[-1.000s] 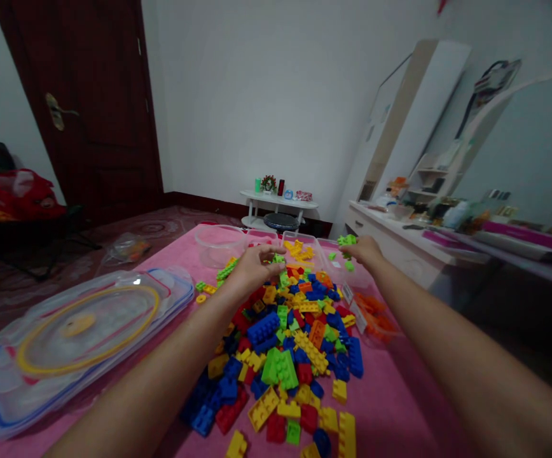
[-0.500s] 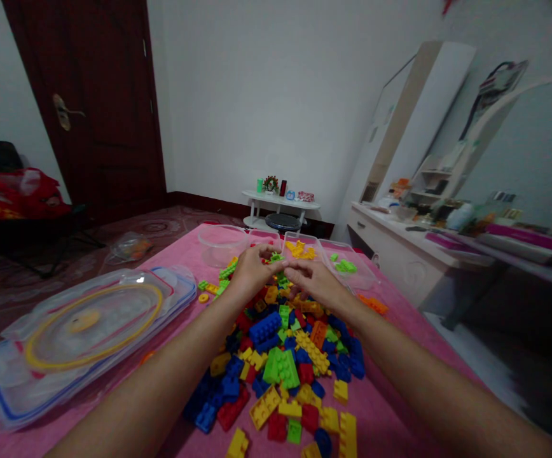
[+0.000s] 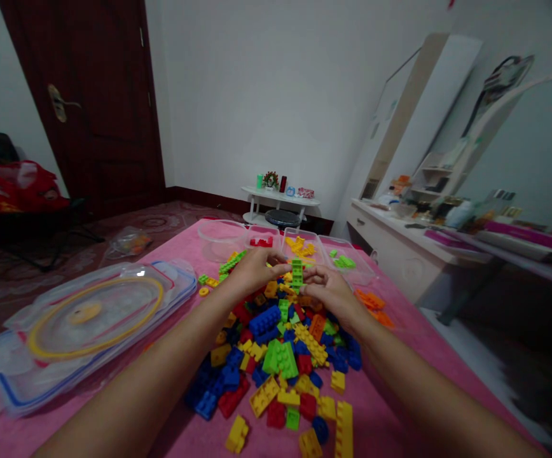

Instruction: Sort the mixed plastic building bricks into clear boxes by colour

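A heap of coloured plastic bricks (image 3: pixel 280 356) lies on a pink cloth (image 3: pixel 390 388) in front of me. My left hand (image 3: pixel 254 270) and my right hand (image 3: pixel 328 289) meet over the far end of the heap. Between their fingertips stands an upright green brick (image 3: pixel 297 272); both hands pinch it. Behind the hands stand clear tubs: one with red bricks (image 3: pixel 261 240), one with yellow bricks (image 3: pixel 301 245), one with green bricks (image 3: pixel 345 261).
An empty round clear bowl (image 3: pixel 219 236) stands at the back left. Clear lids with coloured rims (image 3: pixel 89 318) are stacked on the left. Orange bricks (image 3: pixel 371 300) lie at the right edge. A dark door, a small white table and a desk stand beyond.
My right hand came back from the green tub on the right to the heap's far end. Both hands now hold a green brick upright between them.
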`<action>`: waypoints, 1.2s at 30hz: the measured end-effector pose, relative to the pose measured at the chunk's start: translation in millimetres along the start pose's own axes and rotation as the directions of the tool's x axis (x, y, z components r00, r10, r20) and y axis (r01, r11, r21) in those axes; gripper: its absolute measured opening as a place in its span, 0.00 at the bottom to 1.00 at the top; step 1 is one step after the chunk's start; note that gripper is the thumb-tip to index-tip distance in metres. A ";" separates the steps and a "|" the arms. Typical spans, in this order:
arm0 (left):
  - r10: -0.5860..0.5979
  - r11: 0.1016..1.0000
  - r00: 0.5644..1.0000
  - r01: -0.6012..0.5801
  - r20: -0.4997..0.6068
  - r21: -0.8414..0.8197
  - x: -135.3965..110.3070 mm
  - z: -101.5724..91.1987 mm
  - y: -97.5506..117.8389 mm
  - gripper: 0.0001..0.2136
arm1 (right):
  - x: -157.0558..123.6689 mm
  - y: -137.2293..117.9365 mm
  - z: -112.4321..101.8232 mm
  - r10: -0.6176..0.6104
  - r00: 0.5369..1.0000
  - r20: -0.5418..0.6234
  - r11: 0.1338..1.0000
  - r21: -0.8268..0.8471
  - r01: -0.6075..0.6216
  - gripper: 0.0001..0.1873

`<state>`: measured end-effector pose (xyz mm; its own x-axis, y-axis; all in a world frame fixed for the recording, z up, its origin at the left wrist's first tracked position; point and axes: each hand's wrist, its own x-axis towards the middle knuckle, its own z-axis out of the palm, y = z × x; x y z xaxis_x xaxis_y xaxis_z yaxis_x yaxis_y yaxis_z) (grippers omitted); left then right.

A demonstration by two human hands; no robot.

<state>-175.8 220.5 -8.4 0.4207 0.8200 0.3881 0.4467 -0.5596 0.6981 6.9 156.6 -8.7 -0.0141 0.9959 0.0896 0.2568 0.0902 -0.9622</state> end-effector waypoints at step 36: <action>-0.133 0.969 0.989 0.115 -0.070 -0.220 3.8 23.5 -14.9 0.15 | 43.7 4.6 -23.8 0.039 0.987 -0.156 0.982 0.191 -0.008 0.14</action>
<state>-162.3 229.2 -31.5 0.3010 0.8936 0.3330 0.3077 -0.4215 0.8531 30.5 200.4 -3.1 0.1468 0.9849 0.0914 0.0677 0.0821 -0.9943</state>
